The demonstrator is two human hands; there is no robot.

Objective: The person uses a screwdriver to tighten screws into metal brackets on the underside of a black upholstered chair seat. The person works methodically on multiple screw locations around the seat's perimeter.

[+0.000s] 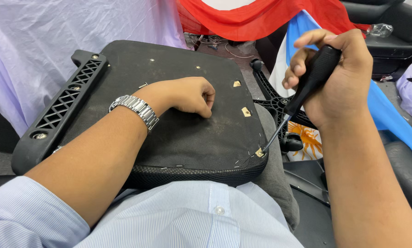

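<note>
View from above of an upturned seat (169, 119), its dusty black underside facing up and resting across the person's lap, against a pale striped shirt (187, 216). Behind it hang lilac sheets (41, 41) and a red cloth (261, 18); a blue-and-white flag (307, 133) with a sun emblem lies to the right, partly over a black star base (272, 98) with castors, and dark chairs (389, 32) stand at upper right. A black latticed bracket (61, 110) is bolted along the seat's left edge. Left hand (187, 95) (steel watch (135, 110) on the wrist): loosely curled into a fist, pressing on the seat's middle, holding nothing visible. Right hand (336, 76): closed around the black handle of a screwdriver (302, 94), whose shaft slants down-left, tip at a small metal tab on the seat's near right corner. Two similar tabs lie farther up the seat.
</note>
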